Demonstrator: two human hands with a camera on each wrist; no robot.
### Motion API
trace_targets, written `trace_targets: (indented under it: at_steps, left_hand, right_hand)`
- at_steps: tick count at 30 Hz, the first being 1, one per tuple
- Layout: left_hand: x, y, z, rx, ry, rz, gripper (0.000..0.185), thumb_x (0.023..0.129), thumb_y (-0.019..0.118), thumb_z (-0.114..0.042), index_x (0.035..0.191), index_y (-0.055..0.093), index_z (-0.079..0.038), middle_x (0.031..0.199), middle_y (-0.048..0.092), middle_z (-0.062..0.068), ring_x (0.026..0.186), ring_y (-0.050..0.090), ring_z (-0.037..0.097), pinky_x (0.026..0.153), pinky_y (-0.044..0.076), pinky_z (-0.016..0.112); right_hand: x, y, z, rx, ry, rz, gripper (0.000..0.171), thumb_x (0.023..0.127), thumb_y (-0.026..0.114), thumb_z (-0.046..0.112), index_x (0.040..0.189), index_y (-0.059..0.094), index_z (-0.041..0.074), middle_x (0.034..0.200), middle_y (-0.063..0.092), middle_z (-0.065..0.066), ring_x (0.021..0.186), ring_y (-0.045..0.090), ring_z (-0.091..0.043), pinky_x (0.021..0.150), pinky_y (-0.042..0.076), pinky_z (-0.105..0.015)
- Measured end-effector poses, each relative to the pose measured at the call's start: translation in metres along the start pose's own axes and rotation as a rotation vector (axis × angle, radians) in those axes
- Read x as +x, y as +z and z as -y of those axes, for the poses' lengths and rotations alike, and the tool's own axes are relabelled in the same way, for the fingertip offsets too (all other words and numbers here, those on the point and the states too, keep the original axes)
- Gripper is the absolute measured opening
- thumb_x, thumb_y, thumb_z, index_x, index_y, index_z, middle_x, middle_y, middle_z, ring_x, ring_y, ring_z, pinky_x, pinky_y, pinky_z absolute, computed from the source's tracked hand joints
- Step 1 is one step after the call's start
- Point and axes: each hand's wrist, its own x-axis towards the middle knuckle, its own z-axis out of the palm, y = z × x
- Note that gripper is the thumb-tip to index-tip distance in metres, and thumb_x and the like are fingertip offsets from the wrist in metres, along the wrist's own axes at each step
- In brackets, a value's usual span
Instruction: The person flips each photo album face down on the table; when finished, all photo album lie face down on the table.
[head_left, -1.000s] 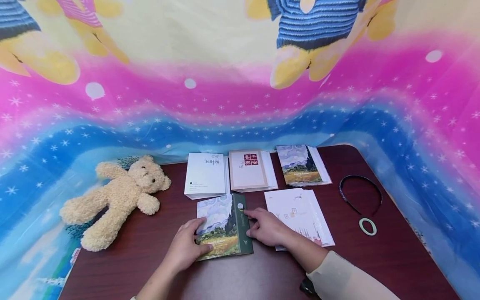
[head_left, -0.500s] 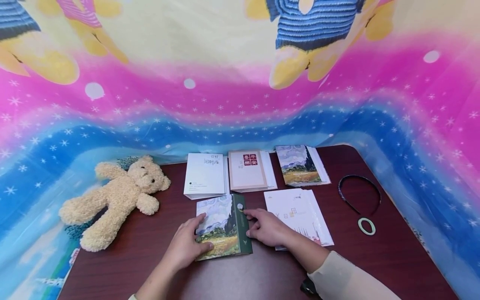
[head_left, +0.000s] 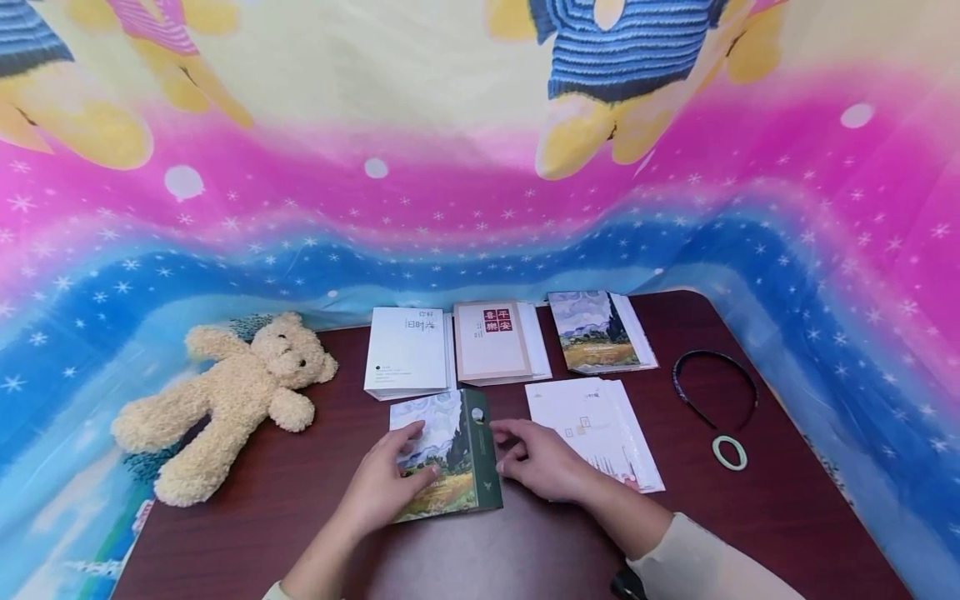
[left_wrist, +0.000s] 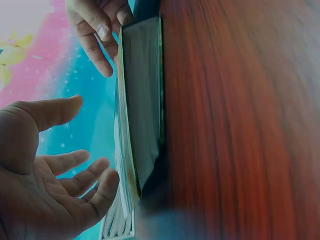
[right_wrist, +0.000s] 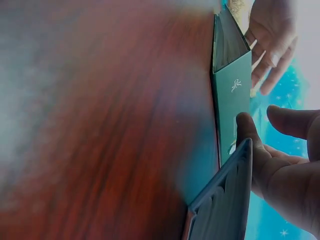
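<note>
A photo album [head_left: 442, 417] with a painted landscape cover and dark green spine lies flat at the table's front middle. Over its left side hovers my left hand [head_left: 378, 479], fingers spread and slightly bent; in the left wrist view the thumb stands clear of the cover. By the spine [right_wrist: 235, 100] is my right hand [head_left: 543, 462], holding nothing, its fingers loosely bent. One right fingertip sits close to the spine in the right wrist view. Under and beyond this hand lies a white album [head_left: 592, 417] with small drawings. Page edges [left_wrist: 142, 85] of the painted album face the left wrist camera.
Behind stand a white album [head_left: 408, 350], a beige one with red squares [head_left: 491, 342] and another painted-cover album [head_left: 592, 333]. A teddy bear [head_left: 232, 392] lies at the left. On the right are a dark headband [head_left: 678, 392] and a pale green ring [head_left: 729, 452].
My left hand has lifted off the painted album and shifted slightly right over its cover. My right fingers have drawn back a little from the spine. The album stays in place.
</note>
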Motion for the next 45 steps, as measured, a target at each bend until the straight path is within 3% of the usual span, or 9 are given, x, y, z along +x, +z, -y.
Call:
trace_targets:
  at_steps: [7,19,21,25,28,33,35,39,45]
  left_hand:
    - [0.003,0.013,-0.012,-0.090,0.050,0.007,0.060,0.088,0.084,-0.025,0.142,0.061,-0.009,0.130,0.067,0.007,0.111,0.066,0.027,0.085,0.058,0.042]
    - [0.007,0.033,-0.034,-0.230,0.089,0.065,0.054,0.092,0.079,-0.018,0.140,0.061,-0.003,0.126,0.066,0.012,0.112,0.062,0.026,0.086,0.059,0.036]
    - [0.008,0.035,-0.036,-0.255,0.084,0.079,0.054,0.092,0.078,-0.019,0.140,0.061,-0.003,0.126,0.066,0.013,0.113,0.062,0.027,0.085,0.058,0.033]
    - [0.010,0.037,-0.040,-0.281,0.078,0.106,0.055,0.093,0.077,-0.021,0.142,0.059,-0.003,0.130,0.065,0.016,0.115,0.062,0.031,0.086,0.057,0.029]
    - [0.011,0.040,-0.043,-0.292,0.088,0.125,0.056,0.094,0.077,-0.022,0.142,0.058,-0.002,0.129,0.064,0.019,0.114,0.064,0.034,0.086,0.058,0.030]
    - [0.012,0.046,-0.049,-0.323,0.101,0.149,0.053,0.094,0.077,-0.020,0.141,0.059,-0.004,0.129,0.063,0.021,0.111,0.066,0.036,0.086,0.058,0.030]
    - [0.013,0.050,-0.052,-0.337,0.100,0.160,0.052,0.094,0.077,-0.019,0.142,0.060,-0.006,0.131,0.062,0.021,0.111,0.066,0.036,0.086,0.058,0.030]
    - [0.014,0.057,-0.057,-0.361,0.097,0.172,0.052,0.093,0.077,-0.018,0.141,0.061,-0.009,0.132,0.062,0.020,0.112,0.067,0.036,0.087,0.059,0.030]
    - [0.015,0.067,-0.065,-0.361,0.108,0.180,0.050,0.092,0.077,-0.016,0.139,0.062,-0.009,0.131,0.062,0.019,0.117,0.065,0.035,0.090,0.058,0.028]
  right_hand:
    - [-0.009,-0.009,-0.003,0.040,0.034,-0.053,0.053,0.096,0.071,0.006,0.146,0.055,0.004,0.130,0.067,-0.014,0.093,0.068,-0.011,0.075,0.056,-0.028]
    - [-0.023,-0.028,-0.010,0.063,0.027,-0.133,0.050,0.095,0.072,0.004,0.143,0.058,0.001,0.128,0.068,-0.018,0.093,0.069,-0.014,0.079,0.054,-0.024]
    - [-0.024,-0.031,-0.011,0.069,0.038,-0.133,0.050,0.094,0.072,0.004,0.142,0.058,0.001,0.128,0.067,-0.017,0.092,0.069,-0.014,0.076,0.053,-0.023]
    - [-0.027,-0.035,-0.013,0.106,0.065,-0.124,0.051,0.095,0.071,0.004,0.143,0.057,0.001,0.129,0.066,-0.017,0.085,0.067,-0.016,0.056,0.052,-0.027]
    - [-0.030,-0.038,-0.015,0.114,0.063,-0.126,0.051,0.094,0.071,0.004,0.143,0.057,0.000,0.129,0.065,-0.017,0.084,0.066,-0.017,0.051,0.052,-0.029]
    - [-0.035,-0.044,-0.019,0.086,0.045,-0.150,0.051,0.094,0.072,0.004,0.142,0.057,0.000,0.128,0.066,-0.016,0.094,0.069,-0.016,0.072,0.056,-0.025]
    - [-0.037,-0.048,-0.020,0.088,0.050,-0.156,0.051,0.093,0.073,0.005,0.142,0.057,0.000,0.128,0.066,-0.016,0.095,0.070,-0.017,0.074,0.056,-0.025]
    - [-0.042,-0.055,-0.023,0.108,0.090,-0.169,0.052,0.093,0.075,0.007,0.142,0.058,0.003,0.129,0.066,-0.013,0.096,0.068,-0.017,0.064,0.058,-0.030]
    - [-0.049,-0.065,-0.029,0.052,0.088,-0.209,0.051,0.093,0.074,0.005,0.141,0.059,0.002,0.126,0.068,-0.013,0.094,0.068,-0.015,0.077,0.054,-0.024]
